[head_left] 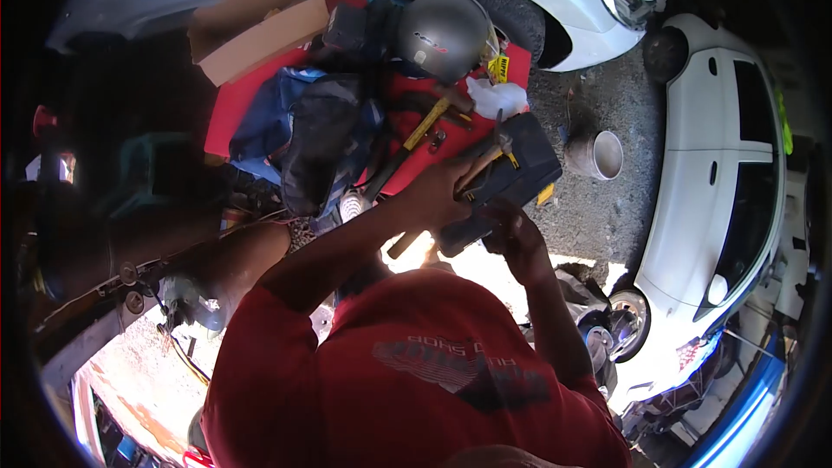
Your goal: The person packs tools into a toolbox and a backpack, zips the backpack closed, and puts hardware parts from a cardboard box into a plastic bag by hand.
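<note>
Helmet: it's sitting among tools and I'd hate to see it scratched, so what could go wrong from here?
The helmet sits close to the yellow hammer, so lifting that tool carelessly might scuff it. The wooden-handled hammer in the left hand reaches over the black case and could knock it.

Left hand (449,188) and right hand (520,243) near black case (530,165), gray helmet (444,33)

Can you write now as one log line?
left hand: holding wooden handle | right hand: by dark case | yellow hammer: on red surface
</note>
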`<move>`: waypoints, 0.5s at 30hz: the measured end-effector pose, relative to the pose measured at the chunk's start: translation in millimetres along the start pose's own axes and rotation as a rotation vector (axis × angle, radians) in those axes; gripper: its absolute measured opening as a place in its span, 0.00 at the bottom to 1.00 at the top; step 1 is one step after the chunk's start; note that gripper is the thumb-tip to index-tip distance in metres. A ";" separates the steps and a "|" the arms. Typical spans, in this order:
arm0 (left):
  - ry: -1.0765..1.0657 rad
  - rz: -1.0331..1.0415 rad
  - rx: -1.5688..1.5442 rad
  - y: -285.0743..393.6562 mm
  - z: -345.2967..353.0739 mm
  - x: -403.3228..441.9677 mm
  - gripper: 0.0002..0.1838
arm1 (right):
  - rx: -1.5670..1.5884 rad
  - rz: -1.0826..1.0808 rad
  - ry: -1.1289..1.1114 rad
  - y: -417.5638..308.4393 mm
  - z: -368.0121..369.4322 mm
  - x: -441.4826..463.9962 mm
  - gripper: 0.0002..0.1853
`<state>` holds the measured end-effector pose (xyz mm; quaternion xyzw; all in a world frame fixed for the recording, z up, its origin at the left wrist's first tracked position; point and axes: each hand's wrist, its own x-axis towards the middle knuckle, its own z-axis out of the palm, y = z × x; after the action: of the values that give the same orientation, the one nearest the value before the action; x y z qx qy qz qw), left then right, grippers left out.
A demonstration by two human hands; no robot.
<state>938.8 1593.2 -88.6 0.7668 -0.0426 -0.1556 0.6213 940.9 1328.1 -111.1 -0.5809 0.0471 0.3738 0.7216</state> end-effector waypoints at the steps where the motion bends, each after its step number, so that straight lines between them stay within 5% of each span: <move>1: 0.010 0.050 -0.044 -1.3 20.4 -2.6 0.33 | 0.085 -0.007 -0.091 -2.8 9.3 9.4 0.27; 4: 0.088 0.149 -0.029 -3.7 67.0 -11.9 0.35 | 0.157 -0.022 -0.113 -12.5 41.5 24.6 0.29; 6: 0.157 0.196 0.028 3.9 63.7 -22.9 0.36 | 0.342 0.291 0.057 9.7 29.0 39.4 0.20; 7: -0.042 0.084 0.060 18.6 43.5 -30.7 0.40 | 0.440 0.311 -0.045 14.2 28.9 43.9 0.18; 9: 0.000 -0.038 0.072 14.0 10.5 -60.5 0.46 | 0.475 0.313 -0.029 8.3 50.4 45.0 0.18; 14: 1.019 -0.253 1.141 -70.2 -82.1 -115.1 0.55 | 0.512 0.355 -0.155 3.4 43.3 51.9 0.20; 15: 0.913 -0.455 0.832 -102.0 -97.1 -122.5 0.49 | 0.371 0.384 -0.008 -7.7 62.7 49.4 0.23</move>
<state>838.0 1739.0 -147.0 0.9218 0.3318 0.0874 0.1804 957.9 1406.4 -109.6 -0.4178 0.2210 0.4911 0.7317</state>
